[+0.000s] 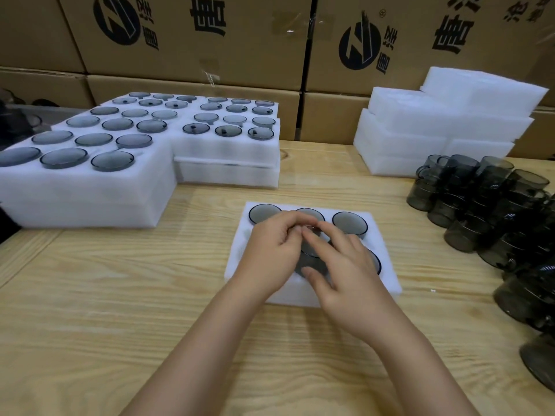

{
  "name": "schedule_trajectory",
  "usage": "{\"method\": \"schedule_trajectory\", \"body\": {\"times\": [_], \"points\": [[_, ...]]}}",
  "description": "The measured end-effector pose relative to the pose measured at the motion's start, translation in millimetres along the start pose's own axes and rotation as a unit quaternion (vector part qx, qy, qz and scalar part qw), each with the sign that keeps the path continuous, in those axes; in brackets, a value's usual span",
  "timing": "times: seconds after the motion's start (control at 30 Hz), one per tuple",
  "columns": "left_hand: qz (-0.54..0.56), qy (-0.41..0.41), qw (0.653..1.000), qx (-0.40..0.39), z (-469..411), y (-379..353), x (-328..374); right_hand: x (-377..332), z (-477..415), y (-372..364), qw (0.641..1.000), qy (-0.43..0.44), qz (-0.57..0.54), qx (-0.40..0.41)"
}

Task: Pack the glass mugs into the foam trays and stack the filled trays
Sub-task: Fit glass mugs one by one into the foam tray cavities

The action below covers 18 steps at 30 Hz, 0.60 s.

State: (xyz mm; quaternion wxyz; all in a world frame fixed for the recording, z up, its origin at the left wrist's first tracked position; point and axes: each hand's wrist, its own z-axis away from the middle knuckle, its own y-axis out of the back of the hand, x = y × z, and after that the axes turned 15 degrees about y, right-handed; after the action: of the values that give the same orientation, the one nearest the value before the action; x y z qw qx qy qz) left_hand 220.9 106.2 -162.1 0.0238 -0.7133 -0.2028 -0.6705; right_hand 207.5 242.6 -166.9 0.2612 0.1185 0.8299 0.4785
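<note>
Wooden table (pixel 120 295), cartons (pixel 210 40) behind | foam tray (pixel 383 282) centre, back row filled | left hand (pixel 270 250) and right hand (pixel 348 271) curl fingers round a smoked-glass mug (pixel 313 256), probably seating it level in the front-middle pocket | loose mugs (pixel 480 211) wait right, filled trays (pixel 90 199) left.

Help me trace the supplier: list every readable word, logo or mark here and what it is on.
"惠": large, on the left cardboard box and on the right cardboard box.
"®": by the round logo on the right box.
Small characters beside each round logo: perhaps "惠然", too small to be sure.
Top-right characters: cut off, unreadable.
Foam trays, glass mugs: no text seen.
</note>
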Motion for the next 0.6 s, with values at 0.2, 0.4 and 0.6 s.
{"method": "schedule_trajectory", "body": {"times": [0.2,0.4,0.6], "points": [[-0.181,-0.052,0.979,0.08,6.3,-9.6,-5.1,1.7,1.6,-0.9,0.998,0.023,0.05,-0.037],[-0.247,-0.046,0.964,0.084,10.9,-10.5,-5.5,-2.3,-1.4,7.9,0.998,0.023,-0.046,-0.019],[-0.039,0.047,0.989,0.135,-0.4,42.4,-17.6,7.8,-44.0,11.8,0.99,-0.1,-0.094,0.033]]}}
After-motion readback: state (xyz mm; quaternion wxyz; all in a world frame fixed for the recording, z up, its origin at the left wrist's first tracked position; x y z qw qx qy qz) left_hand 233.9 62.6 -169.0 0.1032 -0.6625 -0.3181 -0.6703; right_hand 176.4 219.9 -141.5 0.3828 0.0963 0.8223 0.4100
